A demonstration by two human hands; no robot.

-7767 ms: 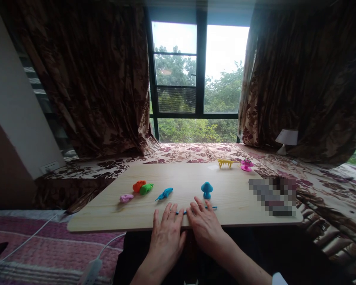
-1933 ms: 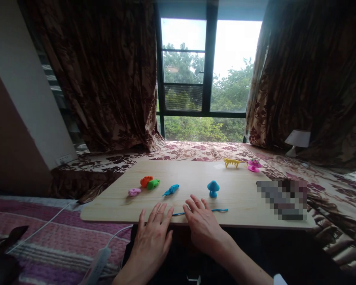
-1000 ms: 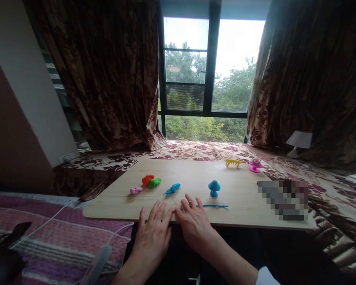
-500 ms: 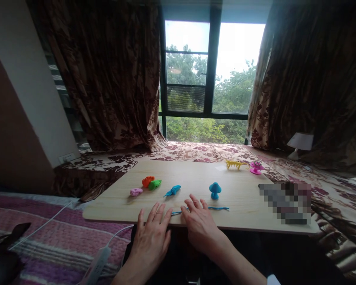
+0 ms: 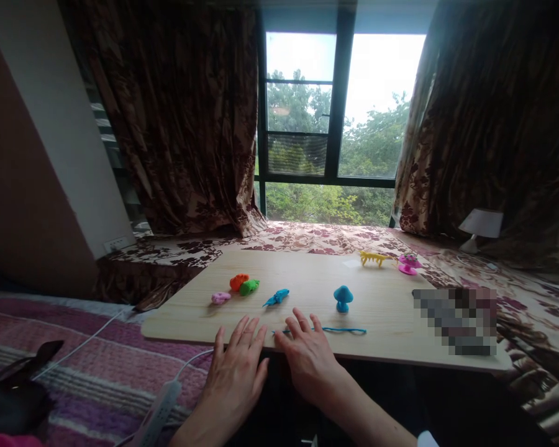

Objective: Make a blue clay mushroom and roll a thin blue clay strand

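A thin blue strand of modelling clay (image 5: 347, 331) lies along the front of the wooden board (image 5: 186, 323). Across its left part rests my right hand (image 5: 310, 357), fingers spread and palm down, covering some of it. My left hand (image 5: 237, 366) is flat at the board's front edge, just left of the strand's end, with nothing in it. Beyond the hands stand a blue clay mushroom (image 5: 343, 298) and a pointed blue clay piece (image 5: 276, 297). Orange (image 5: 238, 282), green (image 5: 249, 287) and pink (image 5: 220, 298) clay lumps sit farther left.
At the back right are a yellow many-legged clay figure (image 5: 371, 258) and a magenta clay piece on a foot (image 5: 409, 264). A blurred-out object (image 5: 456, 320) lies on the right. A power strip (image 5: 161, 403) rests on the bed, left of the board.
Since the earliest frame the blue strand has become longer and thinner. My right hand has shifted back and forth over it; my left hand has moved left, off the strand. The view has turned slightly left.
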